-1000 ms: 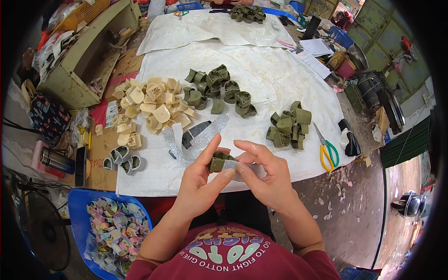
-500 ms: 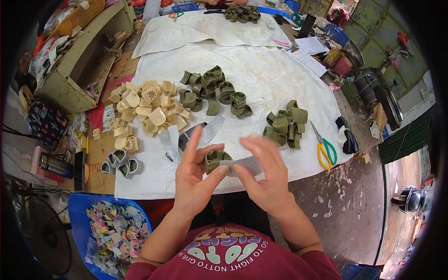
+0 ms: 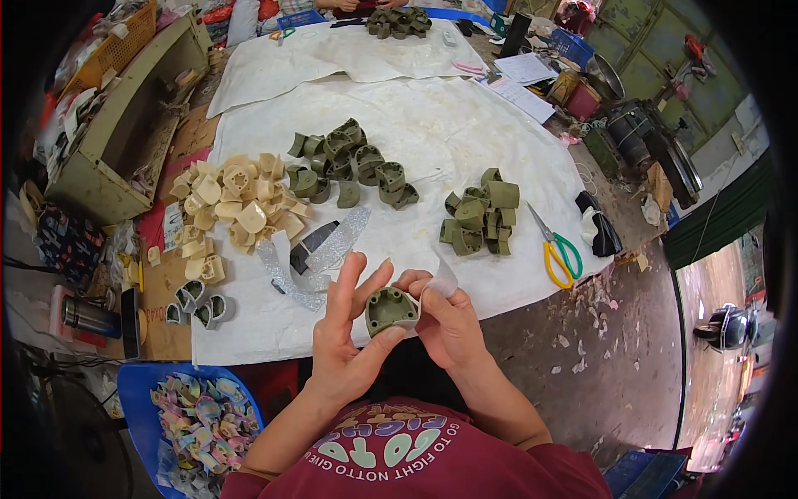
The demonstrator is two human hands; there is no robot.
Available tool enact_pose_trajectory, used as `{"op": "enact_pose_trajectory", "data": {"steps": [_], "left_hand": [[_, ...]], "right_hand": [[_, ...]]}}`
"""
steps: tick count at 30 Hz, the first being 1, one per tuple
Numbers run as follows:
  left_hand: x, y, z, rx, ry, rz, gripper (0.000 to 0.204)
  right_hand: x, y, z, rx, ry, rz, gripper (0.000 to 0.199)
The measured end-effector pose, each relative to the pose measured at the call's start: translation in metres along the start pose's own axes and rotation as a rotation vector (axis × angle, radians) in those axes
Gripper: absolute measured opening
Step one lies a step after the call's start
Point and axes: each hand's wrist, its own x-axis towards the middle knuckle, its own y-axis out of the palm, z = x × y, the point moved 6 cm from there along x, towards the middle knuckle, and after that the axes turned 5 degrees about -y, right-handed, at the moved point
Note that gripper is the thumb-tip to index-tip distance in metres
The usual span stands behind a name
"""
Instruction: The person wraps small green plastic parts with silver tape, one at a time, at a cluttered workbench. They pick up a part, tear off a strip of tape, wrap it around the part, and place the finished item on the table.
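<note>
An olive-green shoe heel block sits in my left hand, pinched near the thumb, its hollow face with small holes turned up. My left fingers are raised and spread behind it. My right hand grips a silver-grey strip against the heel's right side; its loose end sticks up above my fingers. How far the strip runs around the heel is partly hidden by my hands. Just beyond my hands lie glittery silver strips and a dark flat piece.
Cream heel blocks are heaped at the left, olive heel blocks beyond and another group to the right. Several grey-covered heels stand at the near left. Scissors lie at the right. A blue basket holds colourful pieces.
The heel has turned so its hollow face shows more. My right hand has closed in beside it, and the strip's loose end now points up instead of out to the right.
</note>
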Motion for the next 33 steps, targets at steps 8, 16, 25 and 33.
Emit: {"op": "enact_pose_trajectory", "data": {"steps": [8,16,25,33], "left_hand": [[0.000,0.007,0.008,0.122,-0.104,0.214,0.086],[0.005,-0.006,0.015,0.310,-0.075,-0.093,0.073],[0.006,-0.010,0.018,0.053,-0.052,-0.030,0.053],[0.007,-0.002,0.027,-0.234,-0.073,0.133,0.067]], "right_hand": [[-0.001,-0.003,-0.001,0.046,0.023,-0.031,0.020],[-0.007,0.004,0.015,-0.434,-0.333,-0.239,0.025],[0.002,-0.003,0.019,-0.351,-0.151,-0.202,0.019],[-0.003,-0.008,0.013,-0.103,0.147,-0.032,0.017]]}}
